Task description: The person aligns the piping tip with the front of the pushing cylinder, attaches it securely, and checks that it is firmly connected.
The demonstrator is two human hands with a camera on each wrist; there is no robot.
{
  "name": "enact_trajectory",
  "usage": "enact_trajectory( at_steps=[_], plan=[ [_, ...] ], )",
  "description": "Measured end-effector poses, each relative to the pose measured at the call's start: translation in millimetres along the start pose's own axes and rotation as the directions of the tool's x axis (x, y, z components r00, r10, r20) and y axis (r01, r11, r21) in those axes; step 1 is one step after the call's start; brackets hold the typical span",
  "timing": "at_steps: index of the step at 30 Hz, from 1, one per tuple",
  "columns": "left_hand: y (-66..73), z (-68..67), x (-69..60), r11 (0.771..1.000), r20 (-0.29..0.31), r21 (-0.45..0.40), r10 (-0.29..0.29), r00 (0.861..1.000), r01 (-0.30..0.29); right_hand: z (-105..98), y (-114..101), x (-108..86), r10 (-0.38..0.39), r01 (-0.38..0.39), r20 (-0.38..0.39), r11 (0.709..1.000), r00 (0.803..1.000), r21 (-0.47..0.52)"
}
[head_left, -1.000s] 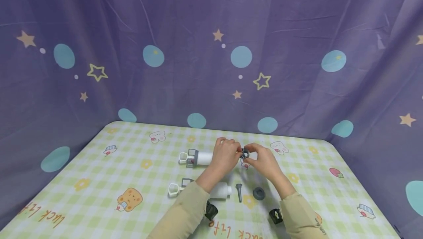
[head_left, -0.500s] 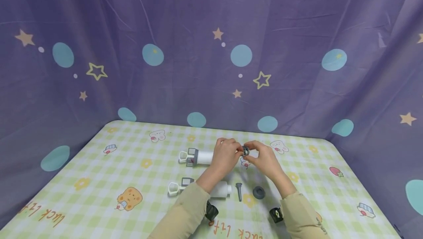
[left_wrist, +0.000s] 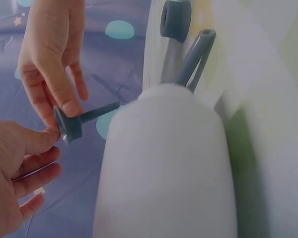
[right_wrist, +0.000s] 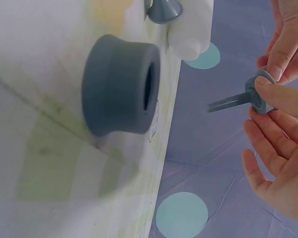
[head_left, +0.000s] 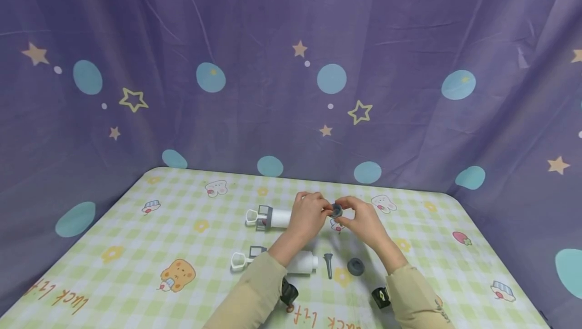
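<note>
Both hands meet above the far middle of the table around a small dark grey cap with a thin stem (right_wrist: 258,96). In the right wrist view the stem points down toward the table. My right hand (head_left: 366,222) pinches the cap's ring between thumb and fingers. From the other side, my left hand (head_left: 309,217) pinches its flange edge with thumb and fingertip. A white bottle-like cylinder with a grey collar and handle (head_left: 281,218) lies partly hidden behind the left hand. A second white cylinder (head_left: 302,262) lies nearer, partly covered by the left forearm.
A loose grey stem piece (head_left: 329,266) and a grey ring cap (head_left: 355,267) lie right of the nearer cylinder. Dark wrist-worn devices (head_left: 381,297) hang at both sleeves. A checked cloth (head_left: 218,238) covers the table; a purple curtain (head_left: 273,31) stands behind.
The grey cap has turned between the fingers, its open ring showing less clearly from above now. Both hands have stayed in nearly the same place.
</note>
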State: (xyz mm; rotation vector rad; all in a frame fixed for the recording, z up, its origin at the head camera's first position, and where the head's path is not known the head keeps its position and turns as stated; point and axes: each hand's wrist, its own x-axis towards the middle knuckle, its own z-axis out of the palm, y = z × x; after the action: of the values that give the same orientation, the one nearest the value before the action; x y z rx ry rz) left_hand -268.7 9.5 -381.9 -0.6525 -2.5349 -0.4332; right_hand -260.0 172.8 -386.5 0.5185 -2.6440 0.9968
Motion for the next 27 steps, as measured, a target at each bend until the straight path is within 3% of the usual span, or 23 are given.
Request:
enact_trajectory(
  at_steps=[8, 12, 18, 27],
  plan=[
    [-16.7, -1.3, -1.5, 1.0, -0.007, -0.02, -0.018, 1.0, 0.018, 5, 3, 1.9, 0.016, -0.015, 0.01, 1.0, 1.0, -0.015],
    [-25.5, -2.1, -2.7, 0.998, 0.047, -0.01, -0.06, 0.997, 0.06, 6, 4, 3.1, 0.015, -0.015, 0.022, 0.999, 1.0, -0.032],
    [-36.0, -1.6, -7.3, 0.993, 0.157, 0.003, -0.116, 0.981, 0.117, 7, 6, 4.5, 0.016, -0.015, 0.035, 0.999, 0.999, -0.041],
    [-49.2, -0.1, -14.8, 0.989, 0.249, -0.002, -0.143, 0.958, 0.148, 10, 8, 6.3, 0.025, -0.021, 0.062, 0.998, 0.998, -0.064]
  ],
)
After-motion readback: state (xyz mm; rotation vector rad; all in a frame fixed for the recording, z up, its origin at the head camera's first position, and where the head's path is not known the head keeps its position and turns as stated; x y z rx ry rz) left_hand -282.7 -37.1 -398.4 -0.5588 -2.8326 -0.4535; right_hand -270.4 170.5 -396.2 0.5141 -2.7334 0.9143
